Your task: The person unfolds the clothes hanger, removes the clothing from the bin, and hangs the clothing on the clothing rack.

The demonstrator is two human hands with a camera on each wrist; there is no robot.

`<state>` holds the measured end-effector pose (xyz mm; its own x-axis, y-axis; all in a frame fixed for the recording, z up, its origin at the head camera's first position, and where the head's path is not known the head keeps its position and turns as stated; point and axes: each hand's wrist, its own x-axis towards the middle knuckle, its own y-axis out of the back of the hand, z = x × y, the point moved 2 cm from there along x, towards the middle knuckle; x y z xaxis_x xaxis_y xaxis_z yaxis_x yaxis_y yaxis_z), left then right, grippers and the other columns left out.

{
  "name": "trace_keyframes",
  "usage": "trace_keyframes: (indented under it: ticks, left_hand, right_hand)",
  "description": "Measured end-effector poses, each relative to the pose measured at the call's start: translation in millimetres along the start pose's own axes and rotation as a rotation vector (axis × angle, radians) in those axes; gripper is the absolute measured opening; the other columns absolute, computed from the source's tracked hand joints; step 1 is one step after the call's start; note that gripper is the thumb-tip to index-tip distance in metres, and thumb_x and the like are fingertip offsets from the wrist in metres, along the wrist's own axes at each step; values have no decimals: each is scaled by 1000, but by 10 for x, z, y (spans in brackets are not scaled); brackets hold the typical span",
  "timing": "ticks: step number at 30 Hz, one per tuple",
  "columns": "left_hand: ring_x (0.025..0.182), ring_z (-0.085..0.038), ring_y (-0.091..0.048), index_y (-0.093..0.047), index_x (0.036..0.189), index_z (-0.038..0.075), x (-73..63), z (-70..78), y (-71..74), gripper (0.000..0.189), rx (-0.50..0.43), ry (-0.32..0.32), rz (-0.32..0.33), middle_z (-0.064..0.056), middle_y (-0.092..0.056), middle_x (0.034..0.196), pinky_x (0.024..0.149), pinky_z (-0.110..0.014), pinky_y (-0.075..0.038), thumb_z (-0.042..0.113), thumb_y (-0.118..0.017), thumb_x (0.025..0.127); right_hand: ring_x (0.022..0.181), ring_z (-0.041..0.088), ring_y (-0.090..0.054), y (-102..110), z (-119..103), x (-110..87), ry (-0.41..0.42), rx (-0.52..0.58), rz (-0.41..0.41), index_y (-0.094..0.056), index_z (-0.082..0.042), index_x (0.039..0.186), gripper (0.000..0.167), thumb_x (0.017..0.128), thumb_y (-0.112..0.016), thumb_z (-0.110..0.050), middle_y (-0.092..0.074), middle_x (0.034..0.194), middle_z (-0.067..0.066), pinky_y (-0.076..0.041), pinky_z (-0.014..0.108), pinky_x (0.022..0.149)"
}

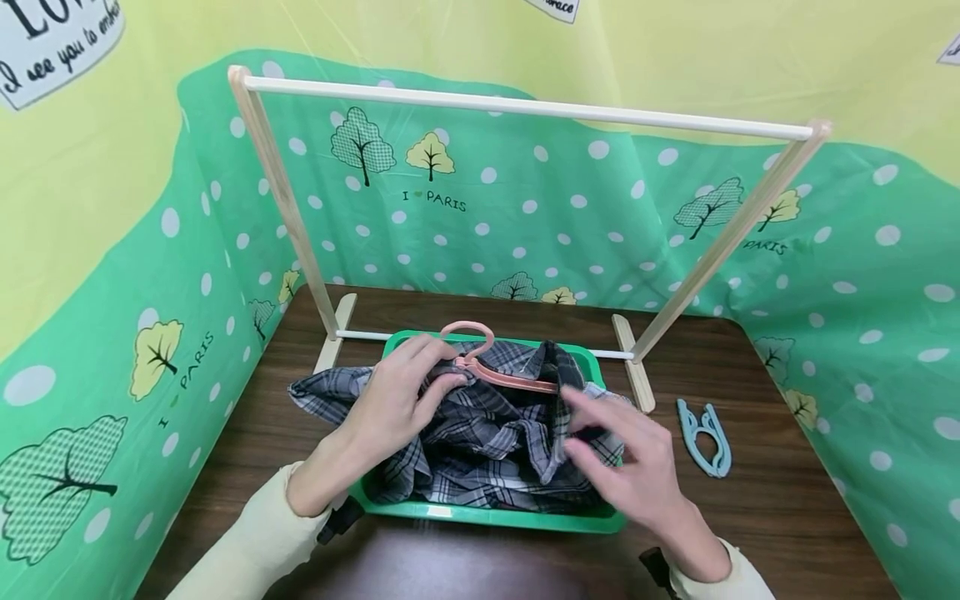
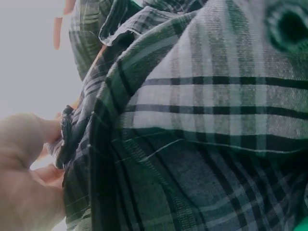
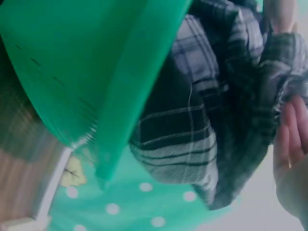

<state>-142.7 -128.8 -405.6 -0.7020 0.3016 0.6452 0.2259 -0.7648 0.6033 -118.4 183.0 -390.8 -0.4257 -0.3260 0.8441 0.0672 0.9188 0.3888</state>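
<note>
A dark grey plaid shirt (image 1: 480, 442) lies bunched in and over a green basket (image 1: 495, 518). A pink clothes hanger (image 1: 517, 381) sits at the shirt's top, its hook upright and its right arm lying across the cloth. My left hand (image 1: 397, 392) grips the shirt together with the hanger just below the hook, thumb in front. At the shirt's right side, my right hand (image 1: 633, 458) holds an edge of the cloth between thumb and fingers, slightly blurred. Plaid cloth (image 2: 216, 96) fills most of the left wrist view. In the right wrist view, fingers (image 3: 293, 125) meet the folded fabric.
Behind the basket stands a wooden rack with a white top rail (image 1: 525, 106) and slanted posts. A blue folding hanger (image 1: 707, 439) lies on the dark wood table (image 1: 780, 492) to the right. A green and yellow printed cloth (image 1: 480, 242) surrounds the table's back and sides.
</note>
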Motion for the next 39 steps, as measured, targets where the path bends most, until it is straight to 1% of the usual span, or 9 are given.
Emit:
trace_keyframes:
  ticks: [4, 8, 16, 20, 24, 28, 32, 36, 39]
  left_hand:
    - [109, -19, -69, -73, 124, 17, 5, 20, 4, 16, -7, 2, -16, 0, -72, 118, 93, -40, -61, 25, -76, 110]
    - [108, -19, -69, -73, 124, 16, 4, 29, -11, 16, 2, -7, -19, 0, -72, 117, 92, -39, -61, 25, -75, 111]
    - [108, -17, -69, -73, 124, 15, 11, 108, -36, 17, 19, -30, 0, 0, -71, 118, 92, -38, -62, 27, -74, 112]
    - [109, -22, -72, -73, 120, 11, 46, 253, 79, 18, 0, -24, 34, -5, -75, 116, 93, -42, -62, 21, -79, 107]
    - [109, -23, -74, -72, 116, 9, 72, 340, 230, 19, 7, 18, 67, -7, -77, 113, 93, -44, -64, 13, -84, 102]
    - [104, -21, -74, -72, 112, 8, 42, 337, 337, 20, 43, 11, 118, -6, -76, 108, 89, -43, -64, 8, -87, 98]
    - [99, -23, -75, -72, 105, 6, -32, 317, 399, 27, 72, -52, 209, -8, -76, 102, 87, -39, -64, 1, -92, 89]
    - [91, -24, -73, -71, 98, 4, -103, 304, 437, 30, 81, -141, 246, -9, -75, 96, 82, -35, -61, -8, -93, 83]
    - [91, -22, -68, -71, 95, 7, -103, 288, 447, 21, 97, -184, 185, -6, -72, 96, 84, -36, -58, 10, -91, 95]
  right_hand:
    - [105, 11, -61, 77, 71, 16, -257, -149, 12, -74, 0, 145, 44, 105, -81, -15, -74, 106, 12, -45, 21, 91]
    - [128, 26, -64, 14, 90, 19, -441, -301, -124, -74, -15, 151, 59, 95, -87, -3, -77, 135, 13, -44, 32, 103]
    - [110, 33, -79, -156, 103, 38, -229, -345, -110, -80, -12, 141, 58, 86, -95, -3, -86, 120, 10, -57, 32, 102]
    - [98, 30, -82, -152, 120, 65, -156, -352, -75, -83, -9, 135, 37, 101, -88, -24, -88, 112, 10, -62, 39, 88]
    - [95, 32, -83, -112, 152, 43, -179, -351, -52, -85, -7, 131, 48, 111, -71, -47, -88, 109, 14, -61, 31, 89]
    - [92, 32, -83, -64, 190, 11, -222, -341, -30, -86, -7, 128, 34, 100, -89, -26, -88, 107, 15, -59, 19, 92]
    - [85, 29, -81, -20, 217, 6, -240, -338, -21, -87, -8, 127, 50, 80, -96, 4, -88, 104, 15, -57, 18, 78]
    - [85, 26, -81, 11, 224, 19, -272, -324, -11, -87, -9, 126, 51, 78, -97, 6, -88, 105, 15, -54, 18, 70]
    - [86, 25, -81, 11, 215, 26, -276, -316, -10, -88, -10, 126, 50, 79, -97, 4, -88, 105, 15, -54, 20, 71]
